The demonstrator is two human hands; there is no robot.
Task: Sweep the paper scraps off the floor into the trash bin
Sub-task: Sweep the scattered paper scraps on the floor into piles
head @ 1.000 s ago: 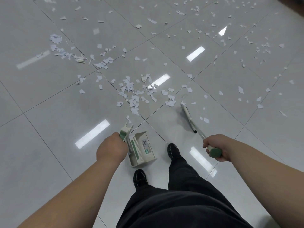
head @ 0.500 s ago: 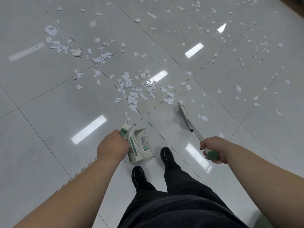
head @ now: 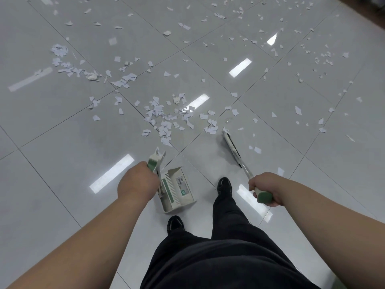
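Nearest the camera, the person's black trousers and glossy black shoes stand on the grey, glossy tiled floor. The left hand has its fingers wrapped round the green-capped handle of a cream plastic dustpan with green trim and comb teeth, which hangs just ahead of the feet; contact with the floor cannot be confirmed. The right hand grips the green handle end of a slim cream broom with dark bristles, whose head sits low, just beside the nearest white paper scraps. Compared with a second ago, both hands, the pan and the broom head hold nearly the same stations, and the heap ahead looks undisturbed. Judgement: no sweeping stroke has yet been made on this heap, so nothing has been collected from it. Beyond it, loose scraps lie scattered across the far tiles. The trash bin is not in view.
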